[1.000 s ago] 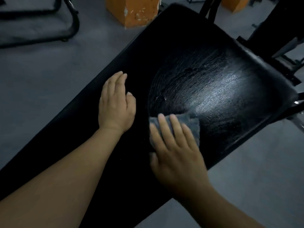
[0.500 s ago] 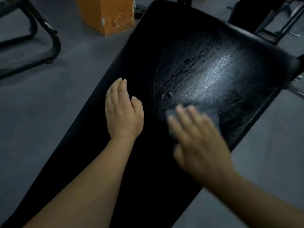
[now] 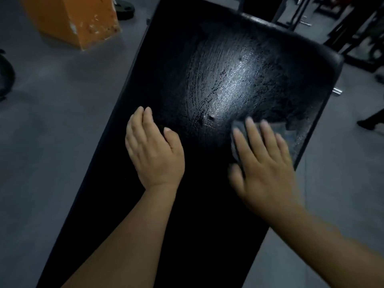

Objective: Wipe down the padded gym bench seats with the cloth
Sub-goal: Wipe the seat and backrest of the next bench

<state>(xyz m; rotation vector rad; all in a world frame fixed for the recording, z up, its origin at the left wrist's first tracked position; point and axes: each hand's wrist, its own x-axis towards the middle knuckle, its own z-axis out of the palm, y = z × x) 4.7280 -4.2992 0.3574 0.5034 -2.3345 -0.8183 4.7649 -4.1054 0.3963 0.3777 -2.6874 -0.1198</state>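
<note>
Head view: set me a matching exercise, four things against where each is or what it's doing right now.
Things:
1 left hand
2 right hand
3 cloth
4 orange block

States:
A standing on the floor beside the bench pad
B pressed flat near the pad's right edge
C resting flat on bare pad
D pressing down on the cloth

Pairs: 1-C, 2-D, 3-B, 4-A

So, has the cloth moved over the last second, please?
Yes: the cloth slid from beside the left hand toward the right edge of the bench pad.
</note>
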